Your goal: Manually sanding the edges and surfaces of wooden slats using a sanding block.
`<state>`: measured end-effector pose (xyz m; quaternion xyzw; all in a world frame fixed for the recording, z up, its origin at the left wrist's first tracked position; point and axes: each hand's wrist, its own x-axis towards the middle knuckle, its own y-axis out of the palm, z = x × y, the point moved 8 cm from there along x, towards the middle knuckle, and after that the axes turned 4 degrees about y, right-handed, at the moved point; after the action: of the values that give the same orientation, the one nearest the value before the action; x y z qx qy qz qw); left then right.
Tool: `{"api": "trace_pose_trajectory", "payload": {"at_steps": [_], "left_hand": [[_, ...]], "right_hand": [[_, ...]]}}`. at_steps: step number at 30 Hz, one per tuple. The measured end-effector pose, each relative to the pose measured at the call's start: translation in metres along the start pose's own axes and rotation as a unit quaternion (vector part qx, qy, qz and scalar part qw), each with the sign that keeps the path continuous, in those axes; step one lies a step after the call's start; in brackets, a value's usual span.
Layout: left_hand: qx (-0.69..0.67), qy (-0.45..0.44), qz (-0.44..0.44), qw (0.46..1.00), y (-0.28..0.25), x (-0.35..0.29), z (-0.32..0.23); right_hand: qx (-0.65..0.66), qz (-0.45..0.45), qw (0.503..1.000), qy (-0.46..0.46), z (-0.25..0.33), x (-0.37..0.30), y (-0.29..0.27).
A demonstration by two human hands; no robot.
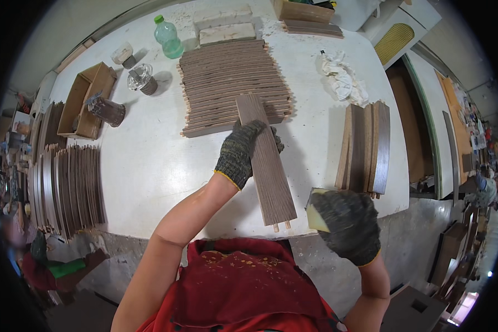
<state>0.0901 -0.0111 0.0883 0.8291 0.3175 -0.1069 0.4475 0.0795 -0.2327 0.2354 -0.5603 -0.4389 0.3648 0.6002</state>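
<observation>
My left hand [239, 146], in a dark knit glove with a yellow cuff, is closed around a brown wooden slat [268, 166]. The slat tilts over the front of the white table, and two dowel pegs stick out of its near end. To the right of that end, my right hand [348, 224], gloved alike, grips a pale yellow sanding block [316, 217]; most of the block is hidden by the fingers. Block and slat are apart. Beyond my left hand lies a wide row of similar slats [232, 77] with pegs along both sides.
More slats stand in a bundle [66, 185] at the left and a smaller group [365, 146] at the right. A cardboard box [83, 91], dark-stained cups [145, 82], a green bottle [169, 37] and a crumpled white cloth [343, 77] are on the white table [149, 166].
</observation>
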Motion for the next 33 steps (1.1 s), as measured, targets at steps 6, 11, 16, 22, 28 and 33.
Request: {"api": "trace_pose_trajectory", "payload": {"at_steps": [6,11,16,22,28,33], "left_hand": [[-0.022,-0.011,0.047,0.999,0.012,0.001,0.006],[0.023,-0.012,0.016,1.0,0.018,-0.002,0.011],[0.043,-0.001,-0.01,0.999,0.005,0.007,0.01],[-0.073,0.029,0.031,0.996,0.003,0.007,-0.01],[-0.06,0.205,0.019,0.977,0.011,0.0,-0.056],[-0.06,0.278,0.032,0.958,0.025,-0.021,-0.074]], "right_hand": [[0.137,-0.084,0.986,0.04,-0.002,-0.009,-0.023],[0.057,-0.06,0.99,-0.116,0.043,0.02,-0.022],[0.034,-0.054,0.99,-0.13,0.047,0.018,-0.015],[0.04,-0.054,0.996,0.064,-0.014,0.008,-0.022],[0.328,-0.147,0.907,0.218,-0.023,-0.018,-0.02],[0.241,-0.234,0.916,0.217,-0.001,-0.002,-0.012]]}}
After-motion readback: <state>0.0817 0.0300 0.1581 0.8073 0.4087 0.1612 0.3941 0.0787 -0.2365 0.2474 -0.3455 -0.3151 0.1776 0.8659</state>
